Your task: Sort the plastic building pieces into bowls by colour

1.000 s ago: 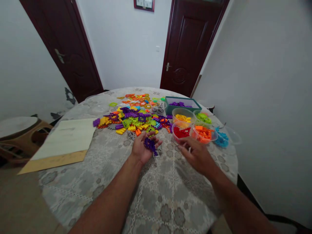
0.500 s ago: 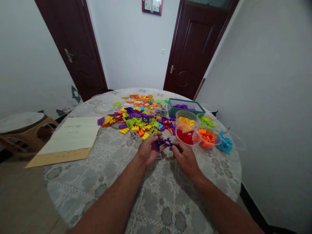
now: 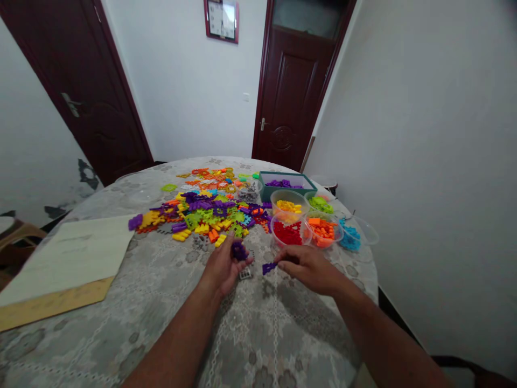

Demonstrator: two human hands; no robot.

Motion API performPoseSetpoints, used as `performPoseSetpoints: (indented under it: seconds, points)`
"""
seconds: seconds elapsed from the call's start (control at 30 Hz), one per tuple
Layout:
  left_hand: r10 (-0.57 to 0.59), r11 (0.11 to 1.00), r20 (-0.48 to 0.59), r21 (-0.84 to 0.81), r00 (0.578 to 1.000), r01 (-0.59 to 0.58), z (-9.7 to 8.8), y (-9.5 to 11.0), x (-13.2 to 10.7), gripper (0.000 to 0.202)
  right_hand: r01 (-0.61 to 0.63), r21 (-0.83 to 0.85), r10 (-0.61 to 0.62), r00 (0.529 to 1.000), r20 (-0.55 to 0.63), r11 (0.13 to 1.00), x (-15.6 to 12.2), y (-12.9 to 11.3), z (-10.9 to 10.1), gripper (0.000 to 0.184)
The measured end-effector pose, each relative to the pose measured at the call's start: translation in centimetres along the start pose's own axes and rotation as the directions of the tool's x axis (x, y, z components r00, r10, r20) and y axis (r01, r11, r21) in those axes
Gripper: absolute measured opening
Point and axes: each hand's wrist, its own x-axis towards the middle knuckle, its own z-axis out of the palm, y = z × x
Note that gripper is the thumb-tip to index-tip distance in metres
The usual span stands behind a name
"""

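My left hand (image 3: 221,268) lies palm up on the round table (image 3: 258,328), its fingers curled round a clump of purple plastic pieces (image 3: 238,250). My right hand (image 3: 307,268) sits just to the right, pinching one purple piece (image 3: 268,267) at its fingertips. The two hands are a short way apart. A small grey piece (image 3: 244,274) rests on the cloth between them. Beyond the hands spreads a pile of mixed coloured pieces (image 3: 205,207).
Clear bowls hold red (image 3: 287,233), orange (image 3: 322,230), yellow (image 3: 287,205) and green (image 3: 320,203) pieces; blue ones (image 3: 349,237) lie beside them. A teal box (image 3: 283,180) holds purple pieces. A pale board (image 3: 64,256) lies at the left. Two dark doors stand behind.
My hands met over the purple clump, then drew apart; the right one now holds a single purple piece away from the left. The view has tilted up and shifted.
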Motion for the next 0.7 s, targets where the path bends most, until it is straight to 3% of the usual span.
performPoseSetpoints:
  seconds: [0.07,0.13,0.17,0.23,0.3,0.33,0.37,0.43,0.5,0.57,0.7]
  points:
    - [-0.011,0.998,0.003,-0.07,1.0,0.011,0.0,0.1,0.1,0.008,-0.021,-0.028,0.021,1.0,-0.006,0.999,1.9,0.7,-2.3,0.016]
    - [0.006,0.997,0.034,-0.074,0.999,-0.003,-0.2,0.0,0.3,0.02,-0.057,-0.032,0.052,0.987,-0.149,0.998,4.7,1.9,-4.9,0.019]
    - [0.021,0.998,0.05,-0.055,0.999,-0.019,-0.3,-0.2,0.4,0.028,-0.086,-0.021,0.076,0.95,-0.302,0.996,6.3,2.6,-6.3,0.023]
    - [0.044,0.999,0.069,-0.002,0.997,-0.043,-0.4,-0.4,0.5,0.036,-0.113,0.012,0.1,0.825,-0.557,0.994,9.1,4.1,-8.7,0.036]
    - [0.048,0.998,0.075,0.036,0.996,-0.05,-0.6,-0.6,0.7,0.035,-0.119,0.017,0.099,0.725,-0.681,0.993,11.0,5.1,-9.9,0.046]
    - [0.046,0.998,0.075,0.048,0.996,-0.049,-0.6,-0.6,0.7,0.033,-0.118,0.007,0.089,0.709,-0.699,0.993,11.4,5.5,-9.9,0.048]
    - [0.045,0.997,0.076,0.057,0.996,-0.05,-0.6,-0.6,0.7,0.031,-0.118,-0.011,0.078,0.719,-0.691,0.993,11.4,5.6,-9.5,0.047]
    - [0.05,0.996,0.089,0.07,0.995,-0.057,-0.6,-0.6,0.8,0.029,-0.109,-0.07,0.044,0.792,-0.609,0.992,10.6,5.5,-7.3,0.039]
    - [0.058,0.994,0.12,0.084,0.991,-0.068,-0.7,-0.7,0.7,0.027,-0.068,-0.142,-0.004,0.889,-0.458,0.988,9.0,4.8,-4.1,0.029]
    - [0.057,0.99,0.175,0.117,0.983,-0.079,-0.7,-0.8,0.6,0.027,0.007,-0.164,-0.055,0.955,-0.292,0.986,7.2,3.7,-0.9,0.028]
    - [0.054,0.967,0.241,0.229,0.969,-0.111,-0.7,-1.2,0.4,0.032,0.041,-0.077,-0.053,0.984,-0.167,0.996,5.2,1.3,2.7,0.029]
